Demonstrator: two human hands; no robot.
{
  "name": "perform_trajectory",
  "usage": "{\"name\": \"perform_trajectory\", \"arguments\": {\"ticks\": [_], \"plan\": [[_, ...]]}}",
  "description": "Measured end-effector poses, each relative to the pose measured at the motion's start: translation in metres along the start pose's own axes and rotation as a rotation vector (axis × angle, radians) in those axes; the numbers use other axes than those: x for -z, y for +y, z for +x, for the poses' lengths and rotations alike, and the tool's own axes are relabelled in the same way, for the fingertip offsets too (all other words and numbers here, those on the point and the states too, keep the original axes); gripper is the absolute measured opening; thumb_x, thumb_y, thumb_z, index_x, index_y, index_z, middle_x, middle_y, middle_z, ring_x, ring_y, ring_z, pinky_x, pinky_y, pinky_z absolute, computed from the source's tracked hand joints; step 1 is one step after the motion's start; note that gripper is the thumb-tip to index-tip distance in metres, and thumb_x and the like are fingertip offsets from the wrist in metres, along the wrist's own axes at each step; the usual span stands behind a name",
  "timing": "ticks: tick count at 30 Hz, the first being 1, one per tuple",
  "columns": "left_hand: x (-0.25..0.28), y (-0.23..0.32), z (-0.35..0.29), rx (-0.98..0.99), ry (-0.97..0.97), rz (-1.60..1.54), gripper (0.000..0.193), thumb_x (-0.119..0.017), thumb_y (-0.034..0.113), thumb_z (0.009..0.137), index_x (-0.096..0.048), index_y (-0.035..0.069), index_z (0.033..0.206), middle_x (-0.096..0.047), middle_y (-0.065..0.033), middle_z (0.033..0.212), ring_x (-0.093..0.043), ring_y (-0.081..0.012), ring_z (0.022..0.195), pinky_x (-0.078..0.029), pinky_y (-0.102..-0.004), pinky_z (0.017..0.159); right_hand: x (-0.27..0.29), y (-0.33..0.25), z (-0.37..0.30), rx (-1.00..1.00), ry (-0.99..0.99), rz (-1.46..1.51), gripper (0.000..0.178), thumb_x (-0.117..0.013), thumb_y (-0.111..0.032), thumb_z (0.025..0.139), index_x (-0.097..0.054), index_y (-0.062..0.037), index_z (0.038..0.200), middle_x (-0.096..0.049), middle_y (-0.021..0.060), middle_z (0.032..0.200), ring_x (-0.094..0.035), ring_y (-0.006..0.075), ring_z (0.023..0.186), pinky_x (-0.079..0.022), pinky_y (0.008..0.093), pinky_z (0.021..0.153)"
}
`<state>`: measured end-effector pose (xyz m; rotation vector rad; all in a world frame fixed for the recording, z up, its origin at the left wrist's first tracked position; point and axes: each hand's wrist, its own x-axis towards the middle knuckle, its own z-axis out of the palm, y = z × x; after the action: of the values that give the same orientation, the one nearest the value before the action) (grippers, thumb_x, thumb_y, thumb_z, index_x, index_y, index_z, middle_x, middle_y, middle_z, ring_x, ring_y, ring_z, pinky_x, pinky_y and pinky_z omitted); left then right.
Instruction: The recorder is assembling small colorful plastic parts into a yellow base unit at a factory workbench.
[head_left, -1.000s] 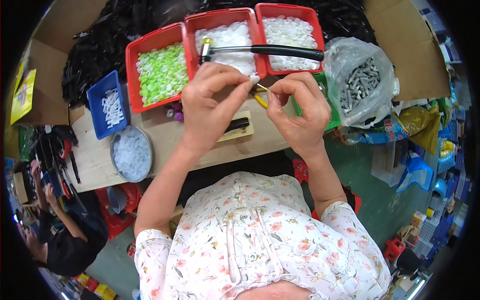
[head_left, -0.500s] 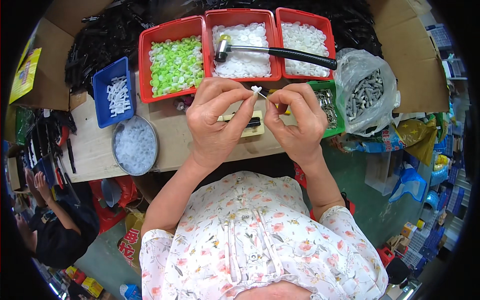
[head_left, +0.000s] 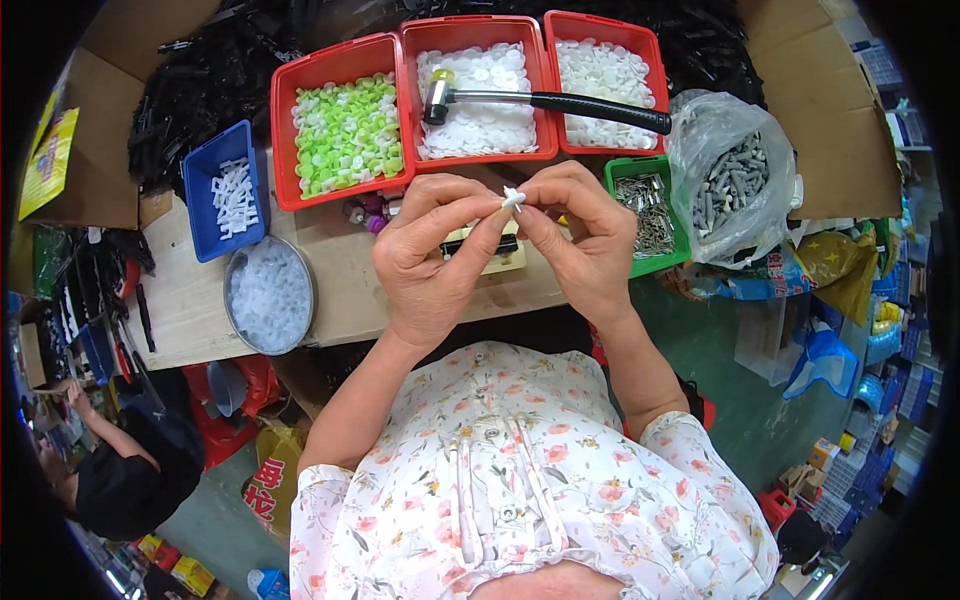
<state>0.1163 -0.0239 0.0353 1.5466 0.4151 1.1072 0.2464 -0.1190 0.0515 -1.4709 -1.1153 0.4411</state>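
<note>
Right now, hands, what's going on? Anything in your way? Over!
Left hand pinching small white plastic piece. Right hand close against it, grip hard to tell. Black-handled mallet lying across two red bins beyond, not blocking the hands.

On the table (head_left: pixel 180 305) I see a blue bin (head_left: pixel 205 246) and, nearer, a bowl (head_left: pixel 311 300) at left; three red bins (head_left: pixel 409 100) at the far side; a cream block (head_left: pixel 509 262) mid-table; a green bin (head_left: pixel 655 266) at right.
</note>
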Motion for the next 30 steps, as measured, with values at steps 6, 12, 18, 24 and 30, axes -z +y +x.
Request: {"name": "perform_trajectory", "arguments": {"ticks": [6, 12, 18, 24, 30], "plan": [[0.015, 0.008, -0.007, 0.087, -0.026, 0.001, 0.022, -0.076, -0.004, 0.078, -0.075, 0.001, 0.1, -0.069, -0.008, 0.095, -0.063, -0.0165, 0.089, -0.051, -0.0289, 0.077, 0.002, -0.008, 0.005, 0.141, -0.07, -0.084, 0.016, -0.072, 0.004, 0.082, -0.069, 0.0035, 0.097, -0.063, 0.0082, 0.093, -0.062, 0.0137, 0.08, -0.051, 0.0263, 0.068], [0.037, -0.003, -0.011, 0.014, -0.159, 0.167, 0.027, -0.082, 0.005, 0.075, -0.075, 0.0, 0.101, -0.071, -0.0093, 0.093, -0.064, -0.0185, 0.085, -0.049, -0.0312, 0.076, -0.001, -0.013, 0.009, 0.395, -0.306, -0.413, 0.018, -0.072, 0.006, 0.076, -0.068, 0.0016, 0.093, -0.063, 0.01, 0.089, -0.063, 0.0184, 0.072, -0.051, 0.0287, 0.063], [0.044, -0.008, -0.015, 0.057, -0.199, 0.089, 0.032, -0.082, 0.001, 0.075, -0.073, -0.002, 0.106, -0.07, -0.0096, 0.096, -0.061, -0.0182, 0.089, -0.047, -0.0301, 0.08, -0.012, -0.007, 0.002, 0.266, -0.247, -0.224, 0.019, -0.071, 0.007, 0.074, -0.068, 0.0012, 0.093, -0.063, 0.0097, 0.089, -0.063, 0.0186, 0.073, -0.051, 0.0286, 0.064], [0.046, -0.009, -0.02, 0.101, -0.219, 0.057, 0.032, -0.083, 0.002, 0.075, -0.073, -0.002, 0.105, -0.07, -0.0089, 0.096, -0.061, -0.0169, 0.088, -0.047, -0.028, 0.078, -0.012, -0.004, -0.003, 0.154, -0.246, -0.1, 0.017, -0.071, 0.006, 0.075, -0.068, 0.001, 0.091, -0.063, 0.0099, 0.089, -0.063, 0.0197, 0.079, -0.049, 0.0299, 0.069], [0.046, -0.003, -0.022, 0.193, -0.268, 0.095, 0.031, -0.082, 0.003, 0.076, -0.073, -0.003, 0.105, -0.07, -0.0085, 0.095, -0.061, -0.0148, 0.087, -0.048, -0.0276, 0.076, -0.012, 0.0, -0.007, 0.154, -0.277, -0.078, 0.016, -0.07, 0.005, 0.077, -0.066, 0.0011, 0.092, -0.062, 0.0105, 0.09, -0.062, 0.0217, 0.078, -0.049, 0.0315, 0.069]]}}
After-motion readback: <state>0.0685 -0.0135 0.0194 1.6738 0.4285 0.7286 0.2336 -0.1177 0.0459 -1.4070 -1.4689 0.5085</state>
